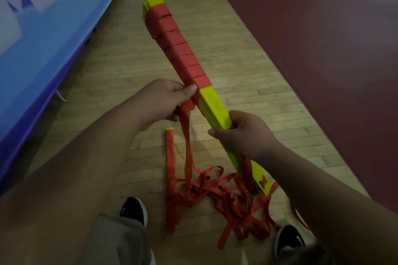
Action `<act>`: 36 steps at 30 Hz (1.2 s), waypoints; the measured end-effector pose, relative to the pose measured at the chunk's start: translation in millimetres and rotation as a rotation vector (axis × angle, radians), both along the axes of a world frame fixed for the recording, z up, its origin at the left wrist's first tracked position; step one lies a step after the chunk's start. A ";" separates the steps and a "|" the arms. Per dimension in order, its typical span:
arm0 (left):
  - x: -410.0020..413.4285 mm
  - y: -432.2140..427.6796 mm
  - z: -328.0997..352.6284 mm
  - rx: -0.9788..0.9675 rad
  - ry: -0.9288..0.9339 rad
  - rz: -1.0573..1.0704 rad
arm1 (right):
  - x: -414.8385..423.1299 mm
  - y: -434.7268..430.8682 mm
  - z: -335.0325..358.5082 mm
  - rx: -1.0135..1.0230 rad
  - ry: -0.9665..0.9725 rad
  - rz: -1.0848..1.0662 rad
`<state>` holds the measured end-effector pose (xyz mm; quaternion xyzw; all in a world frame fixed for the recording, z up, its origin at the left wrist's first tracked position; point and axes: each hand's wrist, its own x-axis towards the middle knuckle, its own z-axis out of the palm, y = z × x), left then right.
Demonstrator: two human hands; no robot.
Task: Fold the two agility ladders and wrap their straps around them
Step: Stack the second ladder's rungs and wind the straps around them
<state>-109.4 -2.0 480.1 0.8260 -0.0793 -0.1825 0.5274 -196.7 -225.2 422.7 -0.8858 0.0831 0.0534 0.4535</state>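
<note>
Two ladders here: the wrapped ladder [169,157] lies on the wood floor [120,66]. The held ladder [213,103] is up in the air, the right hand [243,133] gripping its yellow rungs and the left hand [163,101] pinching the red strap [187,148] at the wrap's edge. Loose strap heaps below. Open boards run between the blue banner [43,38] and the maroon area [323,49].

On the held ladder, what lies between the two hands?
Bare yellow rungs, not yet wrapped in red strap, between left hand and right hand; head view.
</note>
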 end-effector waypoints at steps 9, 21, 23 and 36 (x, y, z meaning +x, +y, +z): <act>-1.5 -7.0 -3.0 -0.057 0.330 0.174 | -0.8 3.9 -1.8 -0.225 0.012 -0.002; -6.5 -15.2 -16.9 -0.082 0.390 0.168 | -4.1 8.2 -9.3 -0.302 0.034 0.021; -7.0 -15.5 -17.4 -0.104 0.416 0.161 | -4.3 9.1 -10.5 -0.209 0.077 0.044; 1.0 -14.7 -18.6 -0.052 0.274 0.201 | -6.8 6.4 -3.3 0.349 0.212 0.187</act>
